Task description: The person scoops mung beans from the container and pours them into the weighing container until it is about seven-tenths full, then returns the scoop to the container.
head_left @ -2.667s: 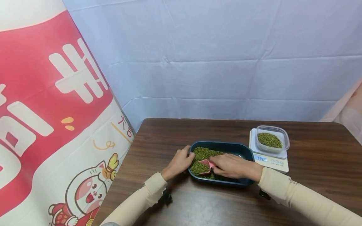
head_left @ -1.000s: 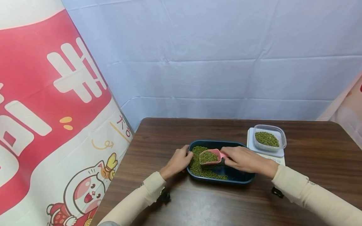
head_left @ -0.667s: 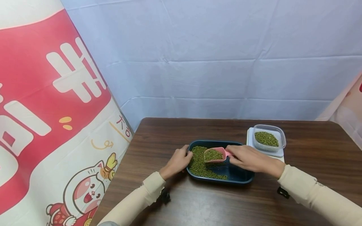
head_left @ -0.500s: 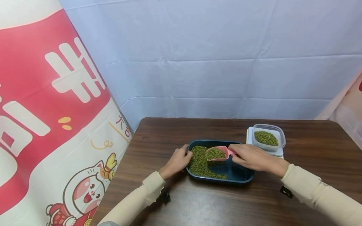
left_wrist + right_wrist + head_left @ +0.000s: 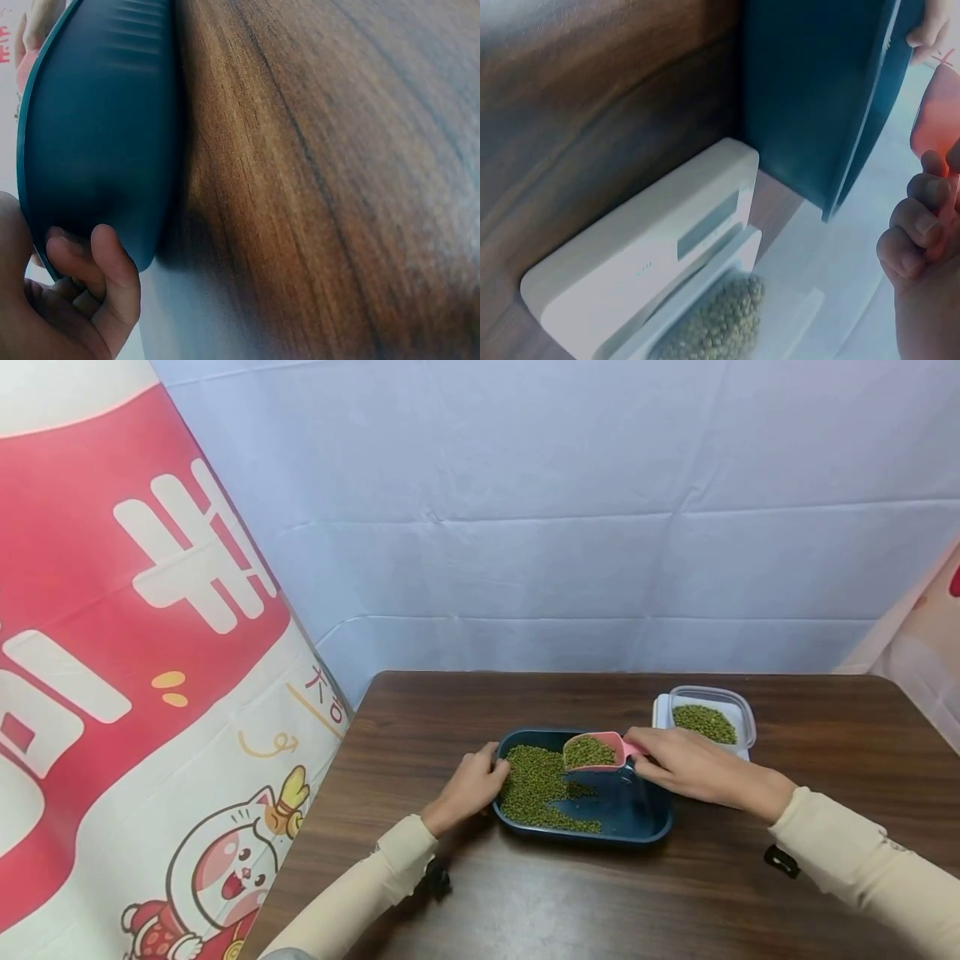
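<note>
Pink scoop (image 5: 618, 750): sliding rightward since half a second ago and nearing the far rim of the dark tray (image 5: 637, 814), the right hand (image 5: 693, 766) travelling with it.
Left hand (image 5: 468, 785): gripping the tray's left end, thumb lying over the rim, fingers curling outside.
Green beans (image 5: 528, 789): heaping in the tray's left part, bare floor showing to their right.
Scoop axis: running roughly left to right above the tray, mouth facing left, beans riding inside, handle pointing right.
Right grip: curling firmly round that handle.
Clear tub (image 5: 751, 722): sitting on the white scale (image 5: 622, 262), lying just beyond the right hand, which is easily the nearer one; it is opening upward and holding beans.
Edges: tray and scale are standing just beside each other, the tub's rim rising behind.
Room: wood surface (image 5: 420, 718) is showing before the tray and right of the scale.
</note>
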Available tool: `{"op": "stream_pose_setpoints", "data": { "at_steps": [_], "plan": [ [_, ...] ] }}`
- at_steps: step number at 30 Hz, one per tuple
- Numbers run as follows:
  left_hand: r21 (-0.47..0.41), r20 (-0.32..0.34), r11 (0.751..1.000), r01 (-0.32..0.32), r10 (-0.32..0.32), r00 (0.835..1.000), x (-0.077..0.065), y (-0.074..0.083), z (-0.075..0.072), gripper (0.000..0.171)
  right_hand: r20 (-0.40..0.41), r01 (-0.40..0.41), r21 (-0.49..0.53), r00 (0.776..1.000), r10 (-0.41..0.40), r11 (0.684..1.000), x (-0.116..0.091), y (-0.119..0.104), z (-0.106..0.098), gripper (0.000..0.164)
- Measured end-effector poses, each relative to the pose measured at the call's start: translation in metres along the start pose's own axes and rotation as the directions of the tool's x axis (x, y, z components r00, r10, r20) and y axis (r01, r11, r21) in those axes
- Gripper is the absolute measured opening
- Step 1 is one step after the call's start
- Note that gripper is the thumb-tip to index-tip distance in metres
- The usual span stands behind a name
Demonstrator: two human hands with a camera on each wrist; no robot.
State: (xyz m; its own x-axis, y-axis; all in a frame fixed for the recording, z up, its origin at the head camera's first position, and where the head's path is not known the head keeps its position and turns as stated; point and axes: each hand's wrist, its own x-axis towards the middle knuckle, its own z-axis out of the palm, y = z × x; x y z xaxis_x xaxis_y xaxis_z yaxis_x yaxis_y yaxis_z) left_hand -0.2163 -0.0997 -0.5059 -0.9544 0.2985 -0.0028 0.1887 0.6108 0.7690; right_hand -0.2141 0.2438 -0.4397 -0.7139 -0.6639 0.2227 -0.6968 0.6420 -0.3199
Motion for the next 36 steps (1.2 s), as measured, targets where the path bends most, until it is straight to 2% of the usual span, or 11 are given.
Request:
{"op": "stream_pose_setpoints", "data": {
  "at_steps": [8,19,36],
  "plan": [
    [-0.001,0.002,1.0,-0.002,0.002,1.0,-0.001,0.001,0.0,0.047,-0.042,0.003,-0.034,0.999,-0.004,0.999,-0.005,0.004,-0.01,0.011],
    [0.001,0.001,1.0,-0.011,0.011,1.0,-0.001,0.001,0.0,0.047,-0.054,0.012,-0.047,0.998,-0.015,0.999,-0.011,0.008,-0.02,0.017],
    [-0.005,0.012,1.0,-0.006,0.006,1.0,-0.002,0.001,-0.001,0.049,-0.099,0.001,-0.109,0.995,-0.012,0.994,-0.025,0.016,-0.031,0.014]
  ]
}}
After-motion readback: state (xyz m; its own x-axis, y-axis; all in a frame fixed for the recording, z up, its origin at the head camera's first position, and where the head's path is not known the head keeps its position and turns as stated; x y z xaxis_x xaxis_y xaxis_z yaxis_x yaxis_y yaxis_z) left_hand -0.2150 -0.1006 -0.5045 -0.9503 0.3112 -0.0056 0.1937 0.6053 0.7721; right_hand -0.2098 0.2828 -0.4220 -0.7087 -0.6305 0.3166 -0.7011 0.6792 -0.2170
